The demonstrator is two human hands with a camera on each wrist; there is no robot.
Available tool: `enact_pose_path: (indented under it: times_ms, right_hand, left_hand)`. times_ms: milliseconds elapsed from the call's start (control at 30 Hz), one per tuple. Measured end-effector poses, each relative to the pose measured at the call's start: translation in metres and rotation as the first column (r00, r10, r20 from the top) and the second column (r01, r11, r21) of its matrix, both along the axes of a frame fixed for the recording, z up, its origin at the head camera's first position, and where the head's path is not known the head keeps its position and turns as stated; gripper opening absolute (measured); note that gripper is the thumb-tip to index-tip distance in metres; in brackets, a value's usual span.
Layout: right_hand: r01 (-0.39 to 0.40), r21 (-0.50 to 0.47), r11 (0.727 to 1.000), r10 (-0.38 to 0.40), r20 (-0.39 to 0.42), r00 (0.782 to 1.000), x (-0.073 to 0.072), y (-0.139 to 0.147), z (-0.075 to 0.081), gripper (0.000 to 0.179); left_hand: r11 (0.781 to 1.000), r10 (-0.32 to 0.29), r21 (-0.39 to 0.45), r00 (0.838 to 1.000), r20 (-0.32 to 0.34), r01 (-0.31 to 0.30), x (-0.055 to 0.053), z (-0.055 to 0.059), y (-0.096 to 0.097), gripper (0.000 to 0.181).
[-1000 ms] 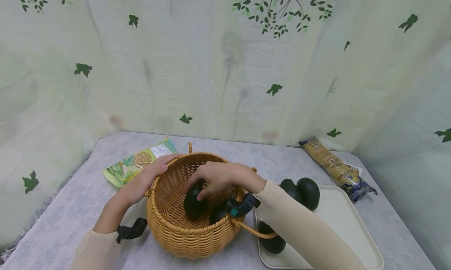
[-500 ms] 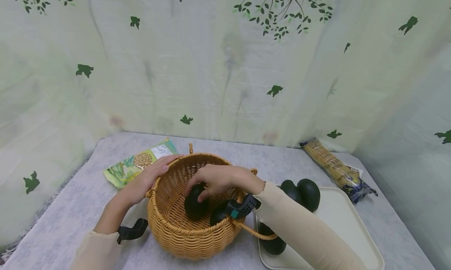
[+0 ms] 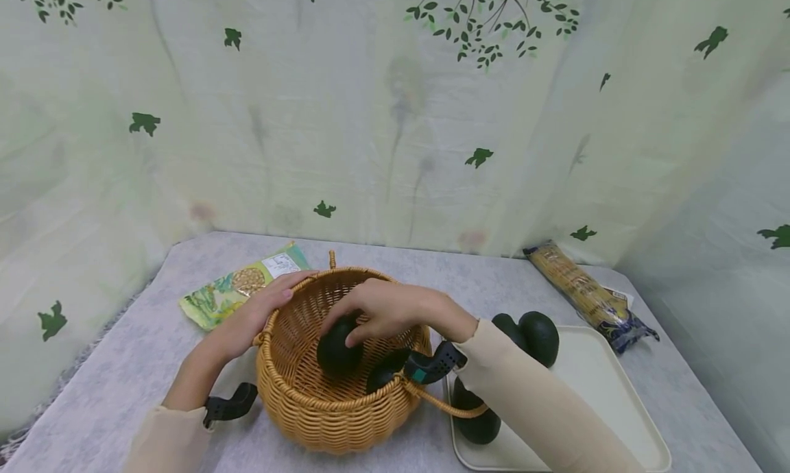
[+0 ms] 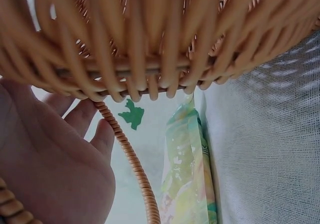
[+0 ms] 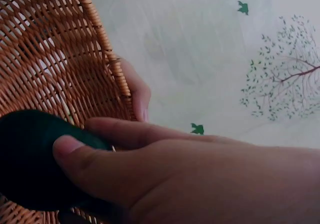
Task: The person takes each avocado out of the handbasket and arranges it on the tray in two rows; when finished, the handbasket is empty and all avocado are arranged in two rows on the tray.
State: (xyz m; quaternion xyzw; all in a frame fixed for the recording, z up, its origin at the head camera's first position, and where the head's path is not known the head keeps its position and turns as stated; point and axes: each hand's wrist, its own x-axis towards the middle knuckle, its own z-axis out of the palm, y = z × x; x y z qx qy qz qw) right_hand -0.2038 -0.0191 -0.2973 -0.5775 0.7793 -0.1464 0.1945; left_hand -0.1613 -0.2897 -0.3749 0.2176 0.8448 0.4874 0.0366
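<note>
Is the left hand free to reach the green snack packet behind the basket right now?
Probably yes: the left hand rests on the wicker basket's rim, holding nothing, and the snack packet lies just beyond it with nothing between.

Basket (image 3: 308, 404) at centre, packet (image 3: 237, 291) behind-left, tray (image 3: 607, 404) right with avocados (image 3: 538, 336), pasta (image 3: 583, 295) behind.

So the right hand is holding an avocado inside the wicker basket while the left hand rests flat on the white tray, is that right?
Not quite. The left hand rests on the rim of the wicker basket, not on the white tray; the head view shows it. The right hand does hold an avocado inside the basket.
</note>
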Motion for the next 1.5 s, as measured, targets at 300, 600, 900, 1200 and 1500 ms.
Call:
enact_pose_path:
  times_ms: [300, 600, 900, 1200, 1500]
  right_hand:
    - [0.035, -0.074, 0.997, -0.032, 0.048, 0.998, 0.005, 0.016, 0.009, 0.041]
    - [0.063, -0.139, 0.988, -0.058, 0.040, 0.998, 0.009, 0.031, 0.018, 0.039]
    - [0.045, -0.203, 0.978, -0.039, 0.032, 0.999, 0.013, 0.047, 0.024, 0.038]
    - [0.091, -0.243, 0.966, -0.073, 0.085, 0.994, 0.019, 0.062, 0.029, 0.039]
    - [0.182, -0.254, 0.950, -0.149, 0.143, 0.978, 0.025, 0.082, 0.034, 0.038]
  left_hand:
    - [1.000, -0.003, -0.001, 1.000, -0.013, 0.003, -0.001, 0.001, 0.000, 0.049]
    - [1.000, 0.003, -0.003, 1.000, -0.009, -0.003, 0.001, 0.002, 0.001, 0.050]
    - [1.000, 0.004, -0.003, 1.000, -0.012, -0.004, 0.001, 0.001, 0.001, 0.050]
    - [1.000, 0.010, -0.007, 1.000, -0.011, -0.010, 0.002, 0.001, 0.001, 0.050]
    - [1.000, 0.007, 0.003, 1.000, -0.015, -0.007, 0.001, 0.000, 0.001, 0.050]
